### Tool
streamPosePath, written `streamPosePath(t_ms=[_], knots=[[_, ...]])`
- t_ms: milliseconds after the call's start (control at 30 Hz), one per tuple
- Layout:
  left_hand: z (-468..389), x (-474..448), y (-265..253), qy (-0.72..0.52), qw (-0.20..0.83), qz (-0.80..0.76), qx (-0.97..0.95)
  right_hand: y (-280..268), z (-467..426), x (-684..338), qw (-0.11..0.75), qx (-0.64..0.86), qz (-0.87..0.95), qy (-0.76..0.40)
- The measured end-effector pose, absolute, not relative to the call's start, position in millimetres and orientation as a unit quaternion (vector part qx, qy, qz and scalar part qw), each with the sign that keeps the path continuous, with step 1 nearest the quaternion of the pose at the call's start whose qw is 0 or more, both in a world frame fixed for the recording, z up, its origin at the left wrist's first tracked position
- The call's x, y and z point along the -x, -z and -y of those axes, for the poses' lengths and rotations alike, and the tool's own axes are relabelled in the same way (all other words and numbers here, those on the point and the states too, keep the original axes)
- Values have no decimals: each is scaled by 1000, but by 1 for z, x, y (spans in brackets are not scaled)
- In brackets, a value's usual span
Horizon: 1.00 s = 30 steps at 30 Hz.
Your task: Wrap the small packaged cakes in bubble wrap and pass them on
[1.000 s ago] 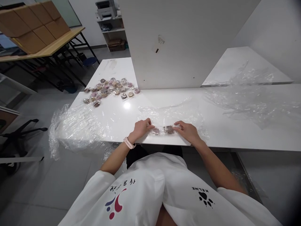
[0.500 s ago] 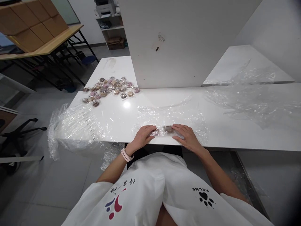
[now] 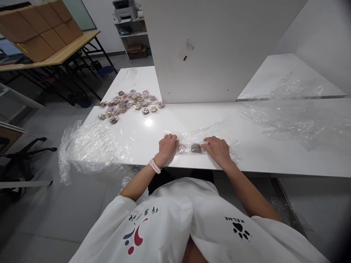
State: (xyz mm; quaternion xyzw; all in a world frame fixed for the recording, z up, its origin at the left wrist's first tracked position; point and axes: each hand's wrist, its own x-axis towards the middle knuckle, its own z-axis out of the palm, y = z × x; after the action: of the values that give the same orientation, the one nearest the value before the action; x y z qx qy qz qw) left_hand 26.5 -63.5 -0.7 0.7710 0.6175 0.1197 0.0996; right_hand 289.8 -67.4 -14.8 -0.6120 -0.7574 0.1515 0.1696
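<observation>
Two small brown packaged pieces lie side by side in clear plastic wrap near the table's front edge. The right-hand brown piece shows plainly; the left-hand brown piece is blurred by shine on the plastic. My left hand, with curled fingers, grips the wrap at the left end of the pair. At the other end my right hand pinches the wrap between thumb and fingers, close to the right-hand piece. Both palms face down, and the fingertips are partly hidden.
Several small wrapped brown, yellow and pink pieces lie at the back left of the white table. A heap of clear plastic packaging hangs over the left front edge. More loose film spreads at right. A white panel stands behind.
Both hands have moved slightly away from my body, and the wrapped pieces have shifted a little forward. My fingers, flatter before, are now curled into the wrap.
</observation>
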Motion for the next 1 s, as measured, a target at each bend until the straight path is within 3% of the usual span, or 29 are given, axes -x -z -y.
streamPosePath(t_ms=[133, 267, 400, 733, 900, 1000], knots=[[80, -31, 0, -193, 31, -522, -830, 11, 81, -280, 245, 537, 807, -17], [99, -27, 7, -175, 73, -402, -896, 20, 98, -272, 241, 440, 862, -75], [96, -14, 17, -149, 83, -450, -877, 33, 100, -271, 228, 446, 859, -107], [56, 7, 1, -128, 161, -654, -728, 28, 52, -266, 287, 551, 759, -196], [53, -12, -4, -215, -25, -642, -736, 27, 23, -257, 251, 626, 707, -212], [67, -30, 9, -224, -18, -578, -785, 29, 22, -254, 250, 633, 704, -204]])
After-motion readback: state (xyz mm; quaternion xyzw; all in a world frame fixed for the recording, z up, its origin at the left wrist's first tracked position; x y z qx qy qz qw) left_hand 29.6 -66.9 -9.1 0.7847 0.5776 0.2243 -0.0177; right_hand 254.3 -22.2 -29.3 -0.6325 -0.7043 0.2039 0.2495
